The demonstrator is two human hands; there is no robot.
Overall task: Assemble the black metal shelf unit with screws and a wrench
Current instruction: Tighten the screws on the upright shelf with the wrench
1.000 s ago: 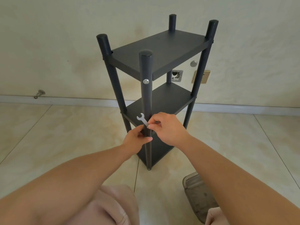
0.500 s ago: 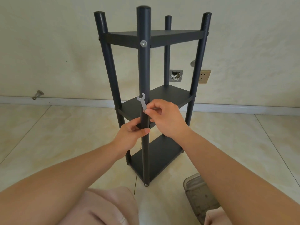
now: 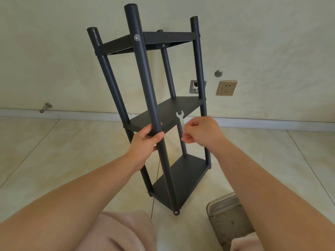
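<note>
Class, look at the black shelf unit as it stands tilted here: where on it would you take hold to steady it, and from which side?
Grip the near front post just at the middle shelf, coming from the left, as the left hand does. The post is a slim round bar fingers can wrap, and this likely leaves the right hand free with the wrench.

I can read no words, numbers, brand marks or signs anywhere in front of me, not on the shelf unit [image 3: 168,113], the wrench [image 3: 180,117] or the wall socket [image 3: 227,88].
</note>
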